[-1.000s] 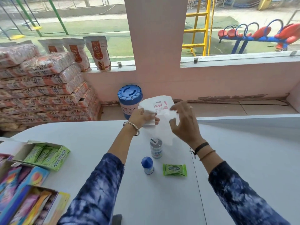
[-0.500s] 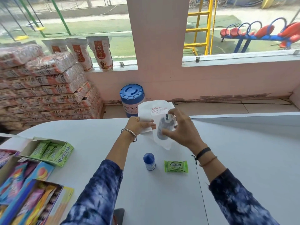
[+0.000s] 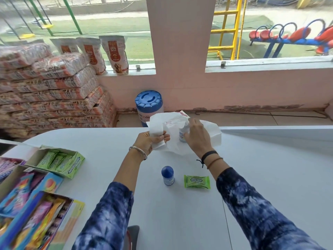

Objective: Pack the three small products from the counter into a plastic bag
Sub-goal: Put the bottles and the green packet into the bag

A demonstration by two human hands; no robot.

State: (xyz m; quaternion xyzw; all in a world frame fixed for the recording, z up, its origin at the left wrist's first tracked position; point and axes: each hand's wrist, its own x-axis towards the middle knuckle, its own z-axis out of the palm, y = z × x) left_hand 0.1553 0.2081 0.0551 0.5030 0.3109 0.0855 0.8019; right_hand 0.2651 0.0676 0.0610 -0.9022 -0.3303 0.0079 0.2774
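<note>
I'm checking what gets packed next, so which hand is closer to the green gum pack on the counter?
Right. The right hand is up at the plastic bag, above the green gum pack; the left hand grips the bag's edge farther left.

Small bottle (image 3: 183, 135) mostly hidden behind right hand (image 3: 197, 137), bag (image 3: 173, 130); label unreadable.

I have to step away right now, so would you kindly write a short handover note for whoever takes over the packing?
Left hand: pinching the edge of the white plastic bag, holding it up over the counter.
Right hand: at the bag's mouth, gripping the small clear bottle.
Done: nothing is fully packed; the first product is only going in.
Left: release that bottle inside, then add the blue-capped bottle and the green Doublemint gum pack, both on the counter.
</note>
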